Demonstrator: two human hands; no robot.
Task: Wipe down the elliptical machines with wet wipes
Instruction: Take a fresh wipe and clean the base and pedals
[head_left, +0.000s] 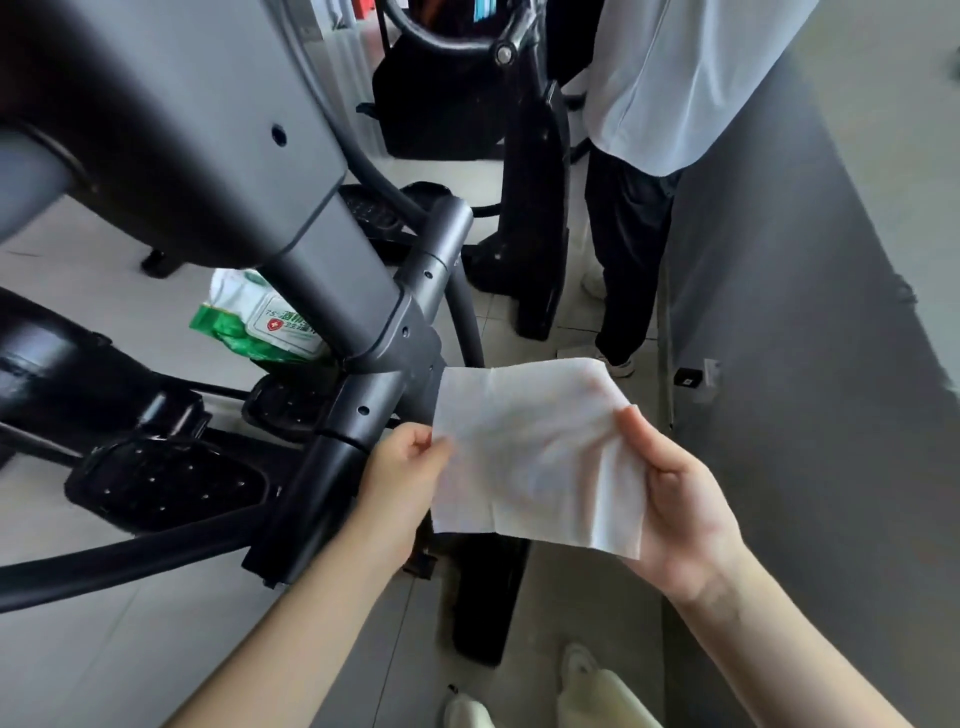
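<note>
Both hands hold one wet wipe (540, 457) spread open at lower centre: the left hand (402, 475) pinches its left edge, the right hand (680, 499) grips its right side. The step looks like unfolding before wiping. Next, I judge, the wipe must go onto the grey elliptical frame (384, 384) just left. The wipes pack (260, 325) lies on the floor behind it.

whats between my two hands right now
Head view: a white wet wipe spans the gap, its edges pinched by the left hand and the right hand.
</note>
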